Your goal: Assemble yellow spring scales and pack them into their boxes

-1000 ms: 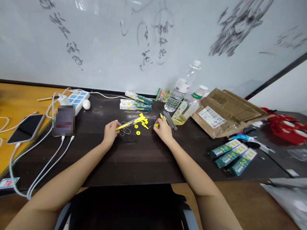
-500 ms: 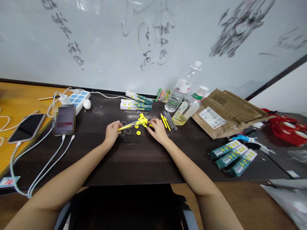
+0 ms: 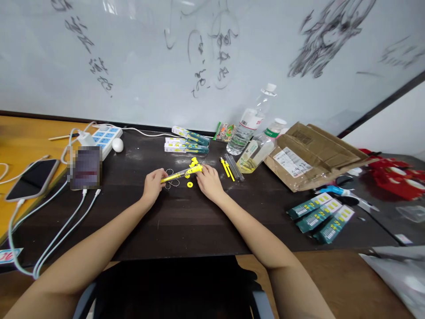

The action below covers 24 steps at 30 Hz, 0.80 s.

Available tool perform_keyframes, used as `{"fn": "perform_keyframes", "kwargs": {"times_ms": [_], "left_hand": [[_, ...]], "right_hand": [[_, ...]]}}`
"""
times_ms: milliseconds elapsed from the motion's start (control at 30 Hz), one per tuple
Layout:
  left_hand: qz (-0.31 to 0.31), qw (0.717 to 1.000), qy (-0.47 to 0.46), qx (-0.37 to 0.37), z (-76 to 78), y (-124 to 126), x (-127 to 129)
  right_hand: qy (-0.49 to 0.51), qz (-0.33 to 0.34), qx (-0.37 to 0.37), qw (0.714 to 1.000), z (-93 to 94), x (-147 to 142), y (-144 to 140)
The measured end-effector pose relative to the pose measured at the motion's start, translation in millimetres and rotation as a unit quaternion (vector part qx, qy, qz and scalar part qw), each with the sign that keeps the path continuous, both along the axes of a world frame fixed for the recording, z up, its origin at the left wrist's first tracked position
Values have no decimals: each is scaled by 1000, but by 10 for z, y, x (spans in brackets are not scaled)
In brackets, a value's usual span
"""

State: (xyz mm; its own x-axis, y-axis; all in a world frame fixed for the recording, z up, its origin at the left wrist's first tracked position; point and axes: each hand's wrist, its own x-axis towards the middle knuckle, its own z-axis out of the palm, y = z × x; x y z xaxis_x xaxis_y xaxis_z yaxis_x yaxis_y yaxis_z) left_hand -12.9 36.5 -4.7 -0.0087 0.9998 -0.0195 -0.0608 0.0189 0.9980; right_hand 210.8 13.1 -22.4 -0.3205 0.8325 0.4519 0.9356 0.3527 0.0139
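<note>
Left hand [image 3: 153, 184] pinches the near end of a yellow pen [image 3: 181, 173], fingers closed on it, and holds it just off the dark surface [image 3: 186, 221]. From that hand the pen's long axis runs away to the right and slightly farther off, ending at the right hand [image 3: 207, 181]. This hand touches the pen's far tip with curled fingers; whether it grips the tip I cannot tell. A yellow ring [image 3: 189, 184] lies between the two hands, just below the pen, nearer the right hand. Wire springs [image 3: 171, 184] lie just right of the left hand. More yellow parts [image 3: 194, 162] sit just beyond the pen.
</note>
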Motion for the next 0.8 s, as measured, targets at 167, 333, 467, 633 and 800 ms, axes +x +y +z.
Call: {"fn": "perform_keyframes", "kwargs": {"times_ms": [167,333,467,633,800], "left_hand": [[-7,1000,7,-3,0,-9,-1],[-4,1000,15,-2,16,-12,0],[-8,1000,1,-8,25,-6,3],[-17,1000,5,-10,6,3,-4],[-14,999,41,4,-8,11,-21]], "right_hand": [[-14,-58,-33,998,-39,92,92],[22,-59,-31,998,-71,131,133],[127,-42,-34,990,-102,166,159],[263,2,-9,965,-50,174,156],[522,69,-42,849,75,116,48]]}}
